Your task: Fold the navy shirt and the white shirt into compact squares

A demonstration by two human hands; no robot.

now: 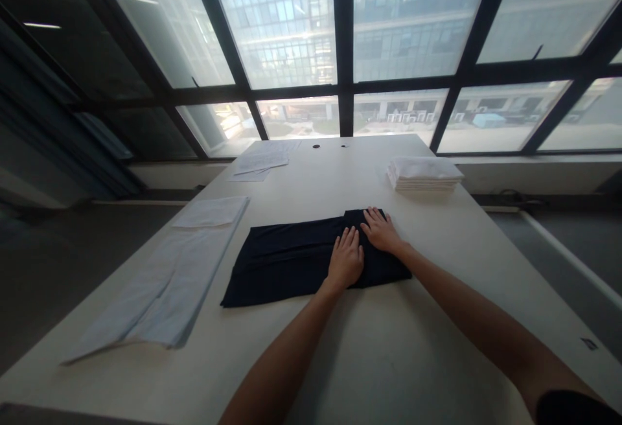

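Note:
A dark navy piece of folded fabric [286, 256], which looks like a garment, lies flat across the middle of the table. Its right end is folded over into a second layer. My left hand [346, 260] rests palm down on the cloth beside the edge of that fold, fingers stretched out. Farther right, my right hand [381, 230] presses flat on the folded-over part near its far edge, with the fingers spread. Neither hand grips anything. The cloth beneath both palms is hidden.
White folded fabric [165, 282] lies along the table's left side. A stack of folded white cloths [425, 172] sits at the back right. Papers [262, 158] lie at the back left. The white table [461, 347] reaches toward large windows [291, 30].

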